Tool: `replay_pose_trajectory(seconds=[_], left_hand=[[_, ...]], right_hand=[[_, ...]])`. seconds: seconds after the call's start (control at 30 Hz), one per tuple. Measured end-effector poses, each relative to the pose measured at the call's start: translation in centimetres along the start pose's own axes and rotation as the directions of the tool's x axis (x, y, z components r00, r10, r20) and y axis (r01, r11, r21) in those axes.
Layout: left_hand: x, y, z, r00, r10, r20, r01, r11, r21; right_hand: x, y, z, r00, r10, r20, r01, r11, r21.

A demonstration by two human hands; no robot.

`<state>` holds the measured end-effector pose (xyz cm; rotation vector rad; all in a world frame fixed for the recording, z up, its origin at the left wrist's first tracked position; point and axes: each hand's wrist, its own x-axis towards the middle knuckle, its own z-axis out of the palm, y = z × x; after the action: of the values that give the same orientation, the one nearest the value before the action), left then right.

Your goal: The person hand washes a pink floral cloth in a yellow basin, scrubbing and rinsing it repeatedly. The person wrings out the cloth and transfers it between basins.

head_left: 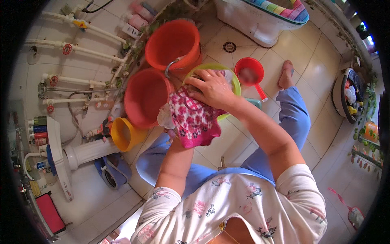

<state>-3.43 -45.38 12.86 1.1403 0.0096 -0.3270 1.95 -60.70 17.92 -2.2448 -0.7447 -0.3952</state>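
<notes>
A floral cloth [195,118], pink, white and dark red with a magenta border, hangs between my hands over the near-left side of a yellow-green basin [215,66]. My right hand [211,87] lies across its upper part, fingers curled onto the fabric. The cloth covers most of my left hand [172,132], which comes up from below; its fingers are hidden. Beside the cloth's left edge is a whitish, translucent bit [164,117] that I cannot make out. More light-coloured cloth [227,75] shows inside the basin, partly behind my right hand.
Left of the basin stand an orange-red bucket [172,42] with a handle, a red tub [146,97] and a yellow bucket [126,134]. A red dipper [249,71] rests at the right. Pipes [77,48] line the left wall, near a sink pedestal [91,152]. The toilet [260,26] stands beyond.
</notes>
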Motion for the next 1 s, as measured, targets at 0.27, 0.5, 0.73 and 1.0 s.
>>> replay_pose_trajectory(seconds=[0.27,0.5,0.73,1.0], left_hand=[[2.8,-2.4,0.9,0.996,0.093,-0.004,-0.088,0.954,0.288],[0.4,-1.0,-0.2,0.986,0.034,0.162,-0.148,0.622,0.769],[-0.5,-4.2,-2.7,0.966,0.059,0.253,-0.258,0.103,0.961],[-1.4,1.9,2.6,0.916,0.112,0.385,-0.316,-0.392,0.864]], right_hand=[[-3.9,-4.5,0.7,0.993,0.056,-0.104,-0.057,0.998,-0.003],[-7.9,8.4,3.7,0.674,0.729,-0.119,-0.533,0.592,0.605],[-8.3,-4.1,3.2,0.941,0.247,-0.231,-0.247,0.969,0.032],[-11.6,6.2,6.7,0.401,0.656,0.64,-0.71,-0.218,0.669]])
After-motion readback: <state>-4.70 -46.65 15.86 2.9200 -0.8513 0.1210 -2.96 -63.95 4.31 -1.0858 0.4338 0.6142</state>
